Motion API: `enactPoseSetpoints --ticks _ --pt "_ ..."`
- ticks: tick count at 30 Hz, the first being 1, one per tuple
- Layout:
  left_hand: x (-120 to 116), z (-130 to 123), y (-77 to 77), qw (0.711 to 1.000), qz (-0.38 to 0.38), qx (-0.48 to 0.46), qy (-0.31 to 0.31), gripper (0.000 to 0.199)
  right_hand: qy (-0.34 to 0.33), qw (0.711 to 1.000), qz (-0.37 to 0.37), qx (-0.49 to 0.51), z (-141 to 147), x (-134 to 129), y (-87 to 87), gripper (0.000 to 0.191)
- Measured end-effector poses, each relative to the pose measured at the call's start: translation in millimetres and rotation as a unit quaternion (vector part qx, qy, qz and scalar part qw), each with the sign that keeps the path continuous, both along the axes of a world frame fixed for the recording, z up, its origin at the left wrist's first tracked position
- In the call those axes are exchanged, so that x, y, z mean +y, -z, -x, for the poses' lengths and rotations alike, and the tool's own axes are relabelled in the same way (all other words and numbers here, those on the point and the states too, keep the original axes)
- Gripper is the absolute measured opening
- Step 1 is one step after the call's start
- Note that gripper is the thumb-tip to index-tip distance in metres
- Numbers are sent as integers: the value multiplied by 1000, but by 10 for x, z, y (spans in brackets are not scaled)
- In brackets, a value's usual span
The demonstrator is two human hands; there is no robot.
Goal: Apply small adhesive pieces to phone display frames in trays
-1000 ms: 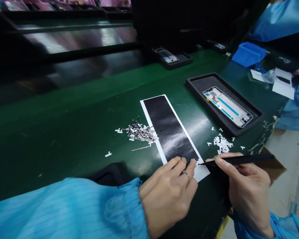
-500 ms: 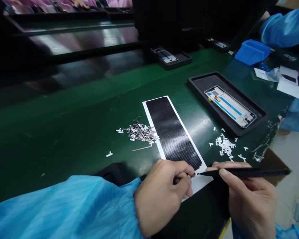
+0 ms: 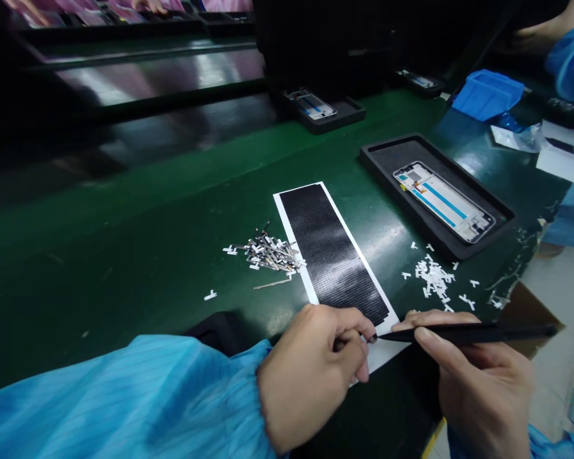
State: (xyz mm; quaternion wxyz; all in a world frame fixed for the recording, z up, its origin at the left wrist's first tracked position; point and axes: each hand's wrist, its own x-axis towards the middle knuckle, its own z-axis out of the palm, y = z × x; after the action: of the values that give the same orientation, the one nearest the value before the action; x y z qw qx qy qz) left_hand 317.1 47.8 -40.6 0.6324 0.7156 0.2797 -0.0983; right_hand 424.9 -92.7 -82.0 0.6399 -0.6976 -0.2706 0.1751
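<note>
Black sheet (image 3: 337, 255) on green table (image 3: 172, 268): right hand (image 3: 483, 376) grips black tweezers (image 3: 488, 332), tip at its near end; left hand (image 3: 310, 376) pinches tiny dark piece (image 3: 373, 338) there. Far right of sheet, pale marking (image 3: 562, 104), too blurred to read.

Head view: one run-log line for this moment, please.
left hand: small dark piece at fingertips; right hand: holding black pointed tool, tip beside piece; black-striped sheet: partly under left hand; phone frame: in tray
</note>
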Motion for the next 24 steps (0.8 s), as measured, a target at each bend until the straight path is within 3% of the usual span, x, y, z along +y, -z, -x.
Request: enactPoseSetpoints --ticks 18,24 --pt "-5 10 -7 1000 -3 16 9 14 30 999 4 15 22 31 -13 6" --pt "14 -7 -19 1000 -4 18 9 14 5 1000 -3 12 6 8 7 5"
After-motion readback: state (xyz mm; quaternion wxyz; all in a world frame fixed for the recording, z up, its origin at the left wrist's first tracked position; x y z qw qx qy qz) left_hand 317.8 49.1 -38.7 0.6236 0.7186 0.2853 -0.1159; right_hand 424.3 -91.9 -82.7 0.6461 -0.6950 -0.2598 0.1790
